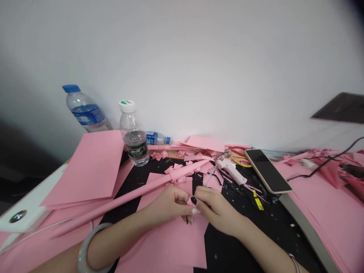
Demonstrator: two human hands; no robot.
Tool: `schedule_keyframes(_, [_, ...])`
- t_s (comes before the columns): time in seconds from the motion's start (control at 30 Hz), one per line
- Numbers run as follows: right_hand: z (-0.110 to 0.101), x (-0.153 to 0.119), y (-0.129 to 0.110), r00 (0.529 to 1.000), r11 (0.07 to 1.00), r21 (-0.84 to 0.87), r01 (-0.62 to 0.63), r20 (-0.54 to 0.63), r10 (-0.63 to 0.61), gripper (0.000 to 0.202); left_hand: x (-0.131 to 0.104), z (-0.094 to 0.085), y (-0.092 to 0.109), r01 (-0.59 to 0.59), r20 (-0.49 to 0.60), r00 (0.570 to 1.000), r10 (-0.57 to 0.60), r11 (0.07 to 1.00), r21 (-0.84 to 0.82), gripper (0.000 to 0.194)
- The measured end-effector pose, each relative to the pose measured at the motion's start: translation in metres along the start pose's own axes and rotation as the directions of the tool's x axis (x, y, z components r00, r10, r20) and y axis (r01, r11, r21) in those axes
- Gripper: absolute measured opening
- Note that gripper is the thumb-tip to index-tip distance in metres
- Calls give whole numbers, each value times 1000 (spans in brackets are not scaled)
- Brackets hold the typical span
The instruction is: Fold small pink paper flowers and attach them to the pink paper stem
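My left hand [172,204] and my right hand [214,208] meet over the desk, both closed with fingertips pinched together. Between them a small piece of pink paper [191,201] shows, mostly hidden by the fingers. Flat pink paper sheets [170,248] lie under my hands on the black mat. Just beyond, a long pink paper tube [133,195] runs diagonally past my left forearm. A white-and-pink glue gun [233,172] lies past my right hand, and small pink paper flowers [178,167] are scattered near the tube's far end.
A water bottle with a white cap [136,146] stands at the back left; a blue-capped bottle [85,112] leans behind it. A phone [269,170] lies at the right, beside stacked pink paper [327,212]. A white device [28,212] sits at the left edge. A wall closes the back.
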State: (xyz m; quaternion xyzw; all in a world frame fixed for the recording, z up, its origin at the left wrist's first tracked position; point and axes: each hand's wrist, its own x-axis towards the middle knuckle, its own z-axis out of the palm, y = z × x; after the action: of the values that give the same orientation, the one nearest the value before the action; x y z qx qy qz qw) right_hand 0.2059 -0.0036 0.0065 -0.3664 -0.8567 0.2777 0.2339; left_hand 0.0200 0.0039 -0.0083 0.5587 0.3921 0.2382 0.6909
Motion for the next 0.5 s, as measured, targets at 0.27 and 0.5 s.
schedule_keyframes(0.27, [0,0,-1,999,999,31,8,39,-10,30,-1,-1,0,7,80,997,-3,999,-48,11])
schedule_keyframes(0.5, [2,0,-6,999,999,40,21,39,-22,31,1,-1,-1,15,136,991,-6,998,-68,9])
